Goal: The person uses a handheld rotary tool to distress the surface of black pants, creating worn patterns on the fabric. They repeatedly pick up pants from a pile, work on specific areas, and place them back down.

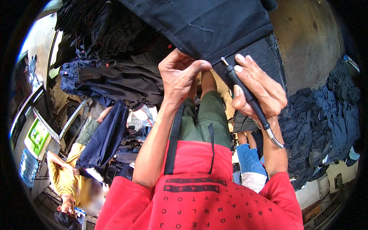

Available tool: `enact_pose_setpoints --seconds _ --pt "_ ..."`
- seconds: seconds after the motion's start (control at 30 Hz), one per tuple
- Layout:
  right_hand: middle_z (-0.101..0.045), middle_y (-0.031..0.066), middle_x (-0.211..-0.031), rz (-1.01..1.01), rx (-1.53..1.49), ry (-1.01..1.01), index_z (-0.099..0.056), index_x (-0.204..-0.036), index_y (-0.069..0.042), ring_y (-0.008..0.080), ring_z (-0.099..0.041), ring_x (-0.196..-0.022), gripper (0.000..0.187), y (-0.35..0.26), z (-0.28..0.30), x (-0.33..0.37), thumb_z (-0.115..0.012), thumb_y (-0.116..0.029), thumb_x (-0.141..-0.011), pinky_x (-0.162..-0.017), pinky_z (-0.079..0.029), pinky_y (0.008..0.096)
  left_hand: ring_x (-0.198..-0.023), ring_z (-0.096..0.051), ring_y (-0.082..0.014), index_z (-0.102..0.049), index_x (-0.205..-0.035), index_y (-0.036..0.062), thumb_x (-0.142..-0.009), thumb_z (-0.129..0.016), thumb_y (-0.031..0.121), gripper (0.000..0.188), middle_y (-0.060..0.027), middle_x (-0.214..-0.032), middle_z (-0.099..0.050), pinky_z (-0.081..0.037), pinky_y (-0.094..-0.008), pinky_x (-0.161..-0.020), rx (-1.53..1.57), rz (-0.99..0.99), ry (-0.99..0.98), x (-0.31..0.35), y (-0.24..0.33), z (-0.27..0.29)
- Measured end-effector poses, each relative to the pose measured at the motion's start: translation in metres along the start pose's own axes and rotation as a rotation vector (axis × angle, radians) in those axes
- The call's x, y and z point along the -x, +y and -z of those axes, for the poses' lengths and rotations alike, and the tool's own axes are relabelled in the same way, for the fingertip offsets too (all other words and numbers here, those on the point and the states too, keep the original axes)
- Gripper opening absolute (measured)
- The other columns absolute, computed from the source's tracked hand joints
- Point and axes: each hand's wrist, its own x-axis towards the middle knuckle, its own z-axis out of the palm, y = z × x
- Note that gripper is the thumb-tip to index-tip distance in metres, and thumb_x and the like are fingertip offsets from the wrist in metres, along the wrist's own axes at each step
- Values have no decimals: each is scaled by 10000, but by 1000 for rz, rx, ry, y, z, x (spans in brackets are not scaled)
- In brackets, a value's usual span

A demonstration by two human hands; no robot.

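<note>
A dark denim garment (218, 27), probably jeans, lies spread in front of me, with worn, frayed marks on its cloth. My left hand (177, 78) pinches its near edge between thumb and fingers. In my right hand (266, 86) is a slim black rotary tool handpiece (247, 90), held like a pen. Its small metal tip points up and left, beside the fabric's edge. A metal spring sleeve (274, 138) runs from its back end down toward my wrist. The fingertips of my left hand are partly hidden behind the cloth.
Dark trousers (111, 78) are heaped at left, below a stack of dark cloth (103, 30). A large denim pile (318, 122) stands at right, below a worn brown board (306, 42). A person in a yellow shirt (63, 174) is at lower left, holding dark trousers (103, 134).
</note>
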Motion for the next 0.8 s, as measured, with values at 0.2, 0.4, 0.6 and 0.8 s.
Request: enact_pose_setpoints --seconds 0.2,0.4,0.6,0.8 --pt "-810 243 -1024 -35 48 86 -800 -1092 71 390 -819 -1036 311 1 2 -3 -755 -12 -795 -984 -664 510 -898 -768 -143 -777 -1078 -40 -849 -864 -108 254 -110 -995 -818 -620 -285 -845 -50 33 -13 -6 -4 9" --pt "-793 299 -1162 -187 55 62 -772 -1142 108 417 -782 -1159 294 -1 19 -9 -679 -43 -908 -1089 -591 517 -800 -768 -148 -780 -1012 -48 -819 -834 -124 214 -109 -872 -808 -608 -276 -750 -176 53 25 -20 -15 19" --pt "-814 200 -1015 -18 -36 0 -814 -1095 45 372 -817 -1066 293 9 6 -4 -764 -15 -813 -1012 -655 509 -771 -780 -170 -768 -982 -64 -829 -788 -147 175 -117 -858 -803 -610 -280 -721 -116 58 69 -19 -22 15" --pt "-813 188 -1033 11 -31 -46 -816 -1103 36 370 -814 -1079 303 8 8 -5 -769 -8 -807 -1013 -657 509 -768 -785 -181 -758 -990 -73 -848 -776 -146 161 -143 -886 -809 -624 -292 -729 -124 57 62 -19 -20 14"
